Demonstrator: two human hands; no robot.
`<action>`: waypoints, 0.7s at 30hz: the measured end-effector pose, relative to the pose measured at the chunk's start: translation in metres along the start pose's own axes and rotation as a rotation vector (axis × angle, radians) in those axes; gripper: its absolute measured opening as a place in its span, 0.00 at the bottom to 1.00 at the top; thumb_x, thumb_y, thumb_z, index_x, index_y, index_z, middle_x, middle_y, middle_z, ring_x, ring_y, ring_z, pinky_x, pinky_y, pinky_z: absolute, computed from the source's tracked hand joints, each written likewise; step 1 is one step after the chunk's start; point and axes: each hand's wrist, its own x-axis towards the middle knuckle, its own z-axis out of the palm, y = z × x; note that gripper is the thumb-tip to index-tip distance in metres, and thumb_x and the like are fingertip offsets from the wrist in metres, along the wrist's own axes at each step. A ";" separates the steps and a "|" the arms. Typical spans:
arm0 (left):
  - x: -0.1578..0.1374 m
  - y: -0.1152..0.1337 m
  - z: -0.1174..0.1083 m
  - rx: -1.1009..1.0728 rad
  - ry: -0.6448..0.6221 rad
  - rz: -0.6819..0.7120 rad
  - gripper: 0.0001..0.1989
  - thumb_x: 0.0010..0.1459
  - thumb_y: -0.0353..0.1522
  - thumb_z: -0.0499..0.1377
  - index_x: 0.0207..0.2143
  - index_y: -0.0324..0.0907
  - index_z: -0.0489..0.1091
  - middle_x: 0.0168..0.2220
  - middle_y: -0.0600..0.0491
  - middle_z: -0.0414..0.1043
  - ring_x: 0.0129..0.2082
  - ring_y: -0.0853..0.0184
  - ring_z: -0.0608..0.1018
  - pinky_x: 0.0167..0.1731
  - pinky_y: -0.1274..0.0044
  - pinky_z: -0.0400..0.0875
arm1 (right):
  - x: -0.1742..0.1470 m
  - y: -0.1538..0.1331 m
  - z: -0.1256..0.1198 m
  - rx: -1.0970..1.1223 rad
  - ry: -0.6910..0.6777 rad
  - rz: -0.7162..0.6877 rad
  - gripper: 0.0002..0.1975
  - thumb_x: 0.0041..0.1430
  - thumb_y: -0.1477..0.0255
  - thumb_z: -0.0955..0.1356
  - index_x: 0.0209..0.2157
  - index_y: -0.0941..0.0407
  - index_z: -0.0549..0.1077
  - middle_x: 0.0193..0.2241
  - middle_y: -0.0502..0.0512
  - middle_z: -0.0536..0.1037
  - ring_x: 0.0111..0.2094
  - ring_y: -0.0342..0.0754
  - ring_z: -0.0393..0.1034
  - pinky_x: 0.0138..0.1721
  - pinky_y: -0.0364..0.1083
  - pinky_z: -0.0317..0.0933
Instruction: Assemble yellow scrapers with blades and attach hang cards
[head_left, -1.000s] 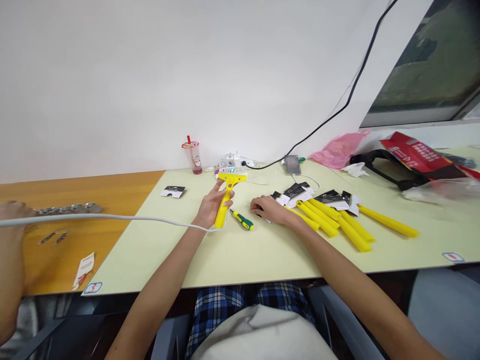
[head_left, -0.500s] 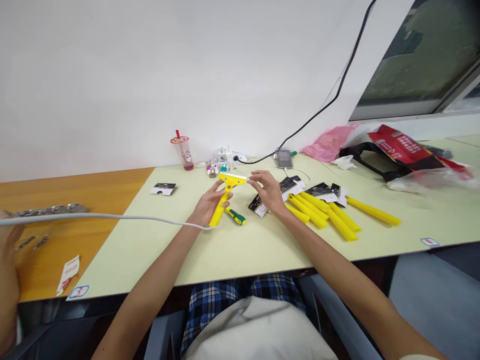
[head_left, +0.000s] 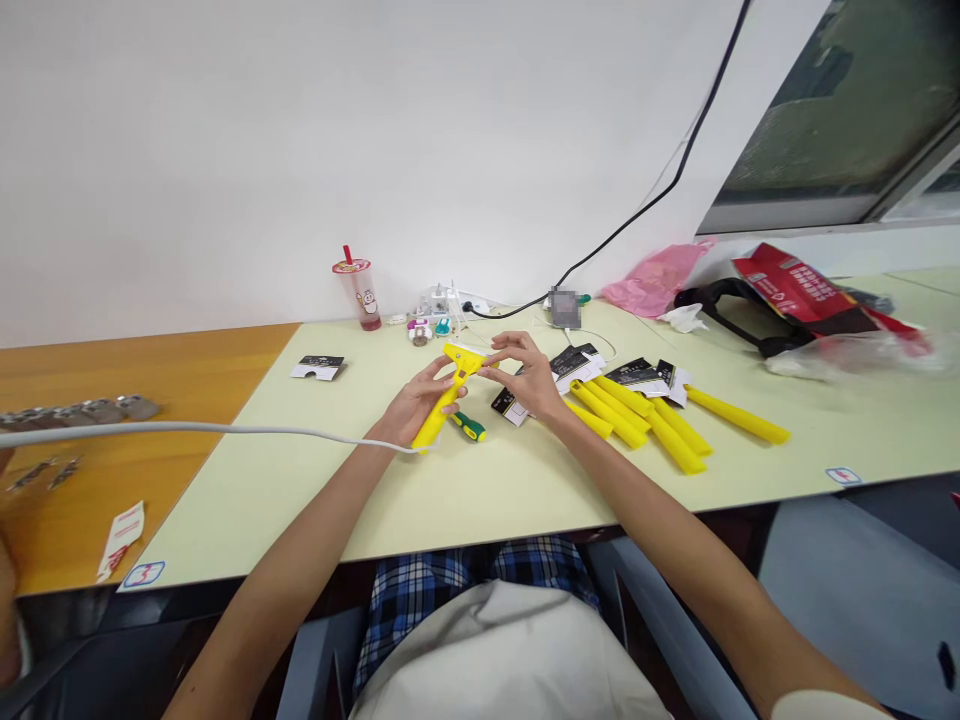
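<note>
A yellow scraper (head_left: 435,415) with a wide T-shaped head is held above the table. My left hand (head_left: 407,408) wraps round its handle, thumb and fingers on either side, with the head pointing up and away. My right hand (head_left: 534,382) has its thumb and fingertips closed on the right end of the scraper's head. Whether something small sits between those fingertips is hidden. Beyond and below the handle lies a green and yellow screwdriver handle (head_left: 470,427) on the table. A grey cable (head_left: 300,432) crosses in front of my left wrist.
Several yellow scraper handles (head_left: 679,440) with black and white cards (head_left: 634,377) lie to the right. A drink cup (head_left: 365,295) stands by the wall near a power strip (head_left: 442,300). Red packaging (head_left: 802,290) is far right. Metal parts (head_left: 97,412) lie on the orange table.
My right hand has moved left onto the end of the scraper's head and closed there. My left hand keeps its hold. The view has shifted slightly; a person's hand at far left has drawn back.
</note>
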 end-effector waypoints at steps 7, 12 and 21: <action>-0.002 0.002 0.001 -0.011 -0.020 -0.030 0.25 0.55 0.21 0.68 0.55 0.45 0.74 0.49 0.48 0.75 0.35 0.68 0.80 0.23 0.81 0.68 | 0.002 0.009 -0.002 0.231 -0.069 0.264 0.18 0.43 0.56 0.85 0.31 0.51 0.85 0.50 0.58 0.78 0.56 0.57 0.74 0.61 0.58 0.65; -0.001 0.001 0.001 -0.001 -0.025 -0.070 0.24 0.56 0.21 0.67 0.54 0.44 0.74 0.48 0.48 0.75 0.35 0.67 0.80 0.23 0.81 0.68 | 0.001 0.006 -0.001 0.261 -0.125 0.359 0.17 0.39 0.59 0.86 0.27 0.53 0.84 0.49 0.58 0.80 0.53 0.56 0.74 0.53 0.53 0.65; -0.001 -0.001 0.001 -0.032 -0.019 -0.059 0.25 0.57 0.21 0.67 0.56 0.45 0.73 0.50 0.47 0.75 0.36 0.68 0.80 0.23 0.81 0.69 | 0.003 0.004 -0.001 0.374 -0.092 0.464 0.18 0.35 0.61 0.87 0.26 0.53 0.84 0.44 0.55 0.82 0.49 0.54 0.75 0.54 0.52 0.64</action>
